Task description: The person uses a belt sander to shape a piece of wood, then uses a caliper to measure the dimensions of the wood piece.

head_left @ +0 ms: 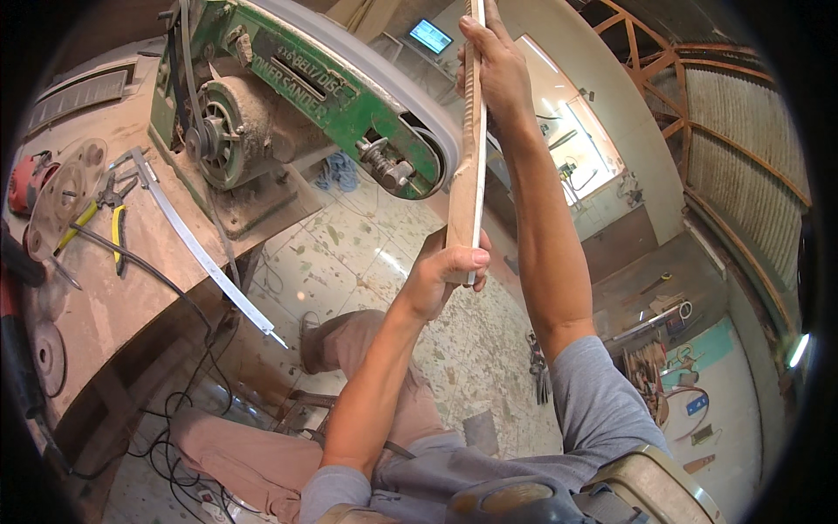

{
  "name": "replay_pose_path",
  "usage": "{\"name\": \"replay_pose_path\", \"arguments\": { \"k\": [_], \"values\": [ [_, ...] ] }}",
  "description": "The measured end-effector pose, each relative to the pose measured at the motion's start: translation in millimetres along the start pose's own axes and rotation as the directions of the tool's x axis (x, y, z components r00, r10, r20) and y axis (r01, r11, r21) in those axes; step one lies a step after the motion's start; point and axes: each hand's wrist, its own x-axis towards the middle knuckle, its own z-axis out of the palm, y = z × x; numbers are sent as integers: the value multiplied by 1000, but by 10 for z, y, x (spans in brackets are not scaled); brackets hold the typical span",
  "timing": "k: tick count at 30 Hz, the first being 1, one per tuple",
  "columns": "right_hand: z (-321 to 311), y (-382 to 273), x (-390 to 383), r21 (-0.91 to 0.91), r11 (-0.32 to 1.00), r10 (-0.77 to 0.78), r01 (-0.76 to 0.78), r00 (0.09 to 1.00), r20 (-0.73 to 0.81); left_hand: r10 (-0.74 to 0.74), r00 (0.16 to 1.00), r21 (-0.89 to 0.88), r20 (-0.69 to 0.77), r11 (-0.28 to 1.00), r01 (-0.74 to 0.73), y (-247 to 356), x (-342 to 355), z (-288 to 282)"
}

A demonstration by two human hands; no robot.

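The L hand (438,275) grips the low end of a long, thin wood strip (463,214), w/ the thumb pressed across it & fingers curled round the back. The R hand (504,74) grips the strip way up high, thumb on one side & fingers wrapped round, so both hands are closed tight on it. The strip stands nearly straight up in the pic, out in front of the person, w/ a bumpy L edge & a pale R edge. Its L side is right by the round end of the gray belt (384,65) on a big green sander (340,113); can't tell if they touch. A dusty motor (229,131) sits under the sander. On the dusty brown bench (96,327) to the L, there's a pair of pliers (117,234) w/ yellow grips, a see-thru round disc (65,196) w/ holes, & a long metal measuring tool (194,244) that pokes out past the edge. A small gray disc (51,358) is nr the bench's L side. Black cords (179,437) lie in loops down low. Blue cloth (340,172) is on the spotty floor (454,367), & a lit screen (430,35) is up at the back.
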Motion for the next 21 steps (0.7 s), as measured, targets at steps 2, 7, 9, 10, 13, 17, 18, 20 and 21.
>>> {"name": "replay_pose_path", "arguments": {
  "k": [2,7,9,10,13,17,18,20,21],
  "values": [
    [33,-38,-17,-63,997,-45,44,999,-10,1,1000,-28,10,1000,0,1,4,-17],
    [52,-65,-21,-210,971,-123,112,992,-38,-9,999,-59,37,998,11,5,7,-26],
    [56,-71,-28,-227,968,-119,108,992,-37,-14,999,-75,45,997,17,-4,15,-18],
    [52,-66,-24,-230,967,-119,108,992,-36,-16,999,-82,49,996,20,-10,19,-14],
    [49,-19,6,-198,977,-90,81,995,-33,-19,998,-101,57,995,25,-17,18,-34],
    [35,-30,-13,-208,977,-47,37,998,-42,-28,998,-101,53,994,33,-10,14,-25],
    [23,-18,-3,-225,973,-58,46,997,-46,-28,998,-101,59,994,33,-13,21,-22],
    [-1,6,25,-259,964,-79,63,995,-55,-30,997,-113,76,993,39,-27,28,-19],
    [11,6,25,-273,960,-85,66,995,-57,-32,996,-123,85,991,43,-24,20,-27]
  ]
}}
